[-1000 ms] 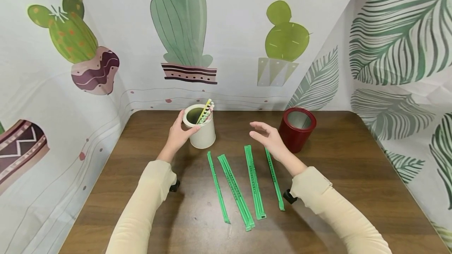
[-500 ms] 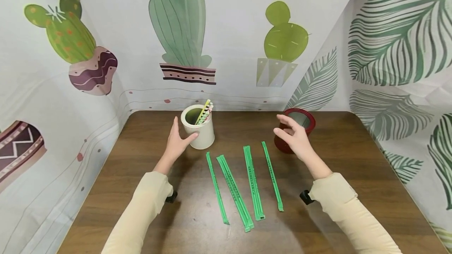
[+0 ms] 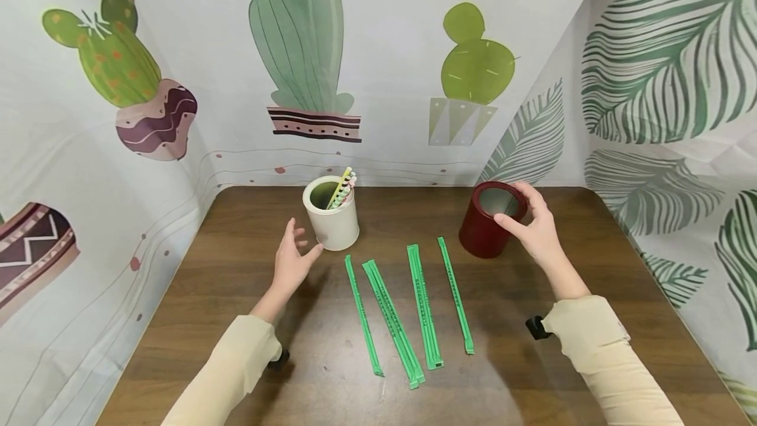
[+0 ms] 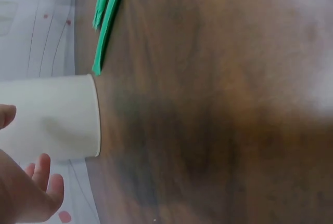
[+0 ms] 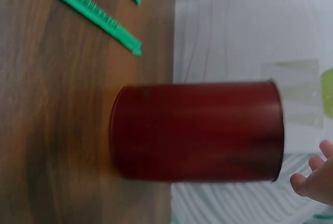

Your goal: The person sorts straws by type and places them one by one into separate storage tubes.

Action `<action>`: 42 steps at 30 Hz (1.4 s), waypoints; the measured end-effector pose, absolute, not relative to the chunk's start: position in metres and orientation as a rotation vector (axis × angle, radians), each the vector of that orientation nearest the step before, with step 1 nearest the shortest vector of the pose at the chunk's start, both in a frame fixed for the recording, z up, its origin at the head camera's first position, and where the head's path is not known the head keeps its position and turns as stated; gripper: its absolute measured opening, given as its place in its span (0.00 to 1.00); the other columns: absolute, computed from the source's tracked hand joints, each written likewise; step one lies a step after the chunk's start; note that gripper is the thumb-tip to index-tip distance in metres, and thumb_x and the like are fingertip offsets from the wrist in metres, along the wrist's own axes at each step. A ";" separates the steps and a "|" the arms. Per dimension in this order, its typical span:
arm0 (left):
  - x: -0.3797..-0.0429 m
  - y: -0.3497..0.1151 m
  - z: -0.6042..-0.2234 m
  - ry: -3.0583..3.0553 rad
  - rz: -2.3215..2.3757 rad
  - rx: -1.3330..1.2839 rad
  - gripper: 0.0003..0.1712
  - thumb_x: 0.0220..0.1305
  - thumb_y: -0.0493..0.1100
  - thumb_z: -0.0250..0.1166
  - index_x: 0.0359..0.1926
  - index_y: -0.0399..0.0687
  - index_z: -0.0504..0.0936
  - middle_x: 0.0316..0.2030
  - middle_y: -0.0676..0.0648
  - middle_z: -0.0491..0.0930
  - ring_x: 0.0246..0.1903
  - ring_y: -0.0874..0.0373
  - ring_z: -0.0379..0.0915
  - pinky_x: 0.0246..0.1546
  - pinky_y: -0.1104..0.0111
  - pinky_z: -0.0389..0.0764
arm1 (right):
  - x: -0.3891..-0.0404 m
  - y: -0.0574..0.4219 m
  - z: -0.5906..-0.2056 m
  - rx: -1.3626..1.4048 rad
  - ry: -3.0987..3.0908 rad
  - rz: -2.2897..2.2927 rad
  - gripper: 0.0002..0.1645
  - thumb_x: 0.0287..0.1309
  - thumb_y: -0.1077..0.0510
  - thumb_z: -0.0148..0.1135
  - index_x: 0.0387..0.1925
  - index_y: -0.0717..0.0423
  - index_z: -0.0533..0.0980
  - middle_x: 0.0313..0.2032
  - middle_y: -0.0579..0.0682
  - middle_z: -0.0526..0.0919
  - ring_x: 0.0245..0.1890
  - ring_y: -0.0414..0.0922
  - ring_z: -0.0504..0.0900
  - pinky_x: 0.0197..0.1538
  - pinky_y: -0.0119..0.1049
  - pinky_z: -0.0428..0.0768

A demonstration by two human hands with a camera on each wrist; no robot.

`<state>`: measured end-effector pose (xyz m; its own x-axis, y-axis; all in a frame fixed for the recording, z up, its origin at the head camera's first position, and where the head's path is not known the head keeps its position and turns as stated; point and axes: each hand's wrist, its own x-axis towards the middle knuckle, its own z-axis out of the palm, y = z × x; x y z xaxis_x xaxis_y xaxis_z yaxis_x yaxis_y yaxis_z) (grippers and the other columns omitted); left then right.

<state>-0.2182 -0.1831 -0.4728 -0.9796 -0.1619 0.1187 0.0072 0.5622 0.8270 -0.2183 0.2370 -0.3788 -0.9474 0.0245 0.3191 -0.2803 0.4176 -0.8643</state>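
My left hand (image 3: pixel 291 261) is by the lower left side of a white can (image 3: pixel 338 225), its thumb and fingers spread. Several straws (image 3: pixel 343 189), one yellow and others striped, lean inside that can. At the back right stands an upright dark red can (image 3: pixel 486 232) with a grey inside. My right hand (image 3: pixel 539 232) reaches round its right side, thumb at the front rim and fingertips by the back rim. In the right wrist view, the fingertips (image 5: pixel 299 182) lie just off the red can's top end.
Between the cans and the near edge, several long, thin green printed sleeves (image 3: pixel 422 304) lie on the brown wooden table (image 3: pixel 189 307). A cloth (image 3: pixel 390 51) printed with cacti and leaves hangs behind the table and along its sides.
My left hand has let go of the white can and drawn back toward me. My right hand has moved right, past the front of the red can to its right rim.
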 end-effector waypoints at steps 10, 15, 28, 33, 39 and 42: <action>-0.206 -0.171 -0.482 -2.703 -1.477 0.175 0.47 0.51 0.45 0.64 0.66 0.45 0.47 0.52 0.40 0.71 0.38 0.51 0.77 0.34 0.62 0.76 | -0.246 0.266 -0.417 0.078 -2.390 1.756 0.52 0.47 0.63 0.62 0.67 0.54 0.41 0.66 0.60 0.45 0.66 0.55 0.45 0.61 0.52 0.50; -0.202 -0.163 -0.487 -2.756 -1.529 0.194 0.46 0.51 0.46 0.64 0.66 0.46 0.48 0.51 0.41 0.72 0.37 0.52 0.76 0.32 0.68 0.75 | -0.253 0.269 -0.426 0.062 -2.372 1.803 0.53 0.48 0.63 0.62 0.67 0.53 0.40 0.66 0.58 0.46 0.66 0.55 0.46 0.58 0.52 0.54; -0.192 -0.139 -0.498 -2.876 -1.412 0.215 0.34 0.50 0.47 0.65 0.57 0.43 0.63 0.37 0.46 0.79 0.28 0.58 0.76 0.30 0.66 0.74 | -0.261 0.266 -0.431 0.043 -2.400 1.856 0.53 0.49 0.63 0.62 0.67 0.54 0.38 0.65 0.59 0.48 0.63 0.54 0.51 0.52 0.17 0.61; -0.188 -0.132 -0.501 -2.918 -1.363 0.188 0.28 0.50 0.47 0.65 0.51 0.43 0.68 0.31 0.46 0.80 0.23 0.60 0.75 0.26 0.67 0.73 | -0.260 0.266 -0.432 0.026 -2.435 1.840 0.53 0.49 0.60 0.62 0.67 0.55 0.38 0.66 0.58 0.47 0.63 0.52 0.52 0.44 0.10 0.62; -0.188 -0.123 -0.505 -2.962 -1.319 0.176 0.27 0.50 0.46 0.66 0.49 0.40 0.69 0.27 0.46 0.81 0.20 0.61 0.73 0.21 0.71 0.71 | -0.260 0.266 -0.433 -0.021 -2.489 1.806 0.52 0.50 0.55 0.62 0.67 0.56 0.40 0.65 0.59 0.50 0.57 0.50 0.59 0.40 0.12 0.65; -0.190 -0.121 -0.508 -2.976 -1.253 0.181 0.26 0.49 0.47 0.66 0.48 0.40 0.69 0.26 0.47 0.81 0.22 0.60 0.74 0.24 0.69 0.72 | -0.260 0.265 -0.434 -0.021 -2.482 1.813 0.51 0.50 0.56 0.62 0.67 0.56 0.40 0.64 0.60 0.51 0.55 0.50 0.60 0.40 0.13 0.65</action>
